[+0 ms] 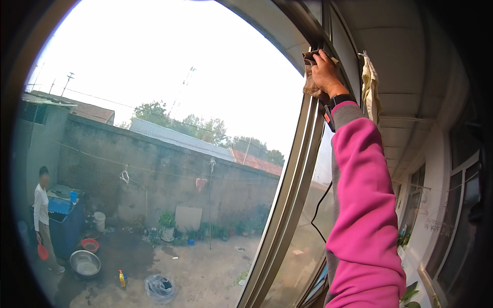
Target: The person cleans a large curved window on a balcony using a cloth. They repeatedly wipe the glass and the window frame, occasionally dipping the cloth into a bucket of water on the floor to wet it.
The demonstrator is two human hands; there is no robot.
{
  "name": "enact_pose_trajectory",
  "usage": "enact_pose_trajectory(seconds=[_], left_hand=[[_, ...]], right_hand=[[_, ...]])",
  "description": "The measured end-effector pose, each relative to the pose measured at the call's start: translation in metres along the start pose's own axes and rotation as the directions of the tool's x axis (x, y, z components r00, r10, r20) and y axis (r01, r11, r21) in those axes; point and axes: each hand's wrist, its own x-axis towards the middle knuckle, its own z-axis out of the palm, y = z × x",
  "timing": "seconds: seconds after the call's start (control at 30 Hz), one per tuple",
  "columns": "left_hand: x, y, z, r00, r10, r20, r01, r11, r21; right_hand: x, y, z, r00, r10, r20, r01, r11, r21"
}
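My right hand (327,75) is raised high, at the upper end of a metal window frame (287,215). Its fingers press a brown cloth (312,82) against the frame, and part of the cloth hangs below the fingers. A dark band (339,100) circles the wrist, above a pink sleeve (364,208) with a grey cuff. By the wrist is a dark object with an orange patch (328,117). To the left of the frame spreads a large window pane or screen (231,115), through which a yard shows. My left hand is out of view.
A pale cloth (370,84) hangs right of my hand. A black cord (319,208) dangles beside the frame. Outside, a person (41,208) holds a red dipper or basin (42,252), near a metal basin (85,263) and a concrete wall (127,161).
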Motion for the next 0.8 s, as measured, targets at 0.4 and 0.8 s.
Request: enact_pose_trajectory(seconds=[0.4, 0.8], left_hand=[[0.017, -0.020, 0.031, 0.964, -0.138, 0.226, 0.158, 0.984, -0.076], [-0.059, 0.040, -0.030, 0.901, -0.239, 0.362, 0.294, 0.950, -0.103]], right_hand=[[0.057, 0.008, -0.008, 0.972, -0.017, 0.235, 0.079, 0.963, -0.258], [-0.054, -0.055, -0.042, 0.913, -0.137, 0.385, 0.334, 0.792, -0.511]])
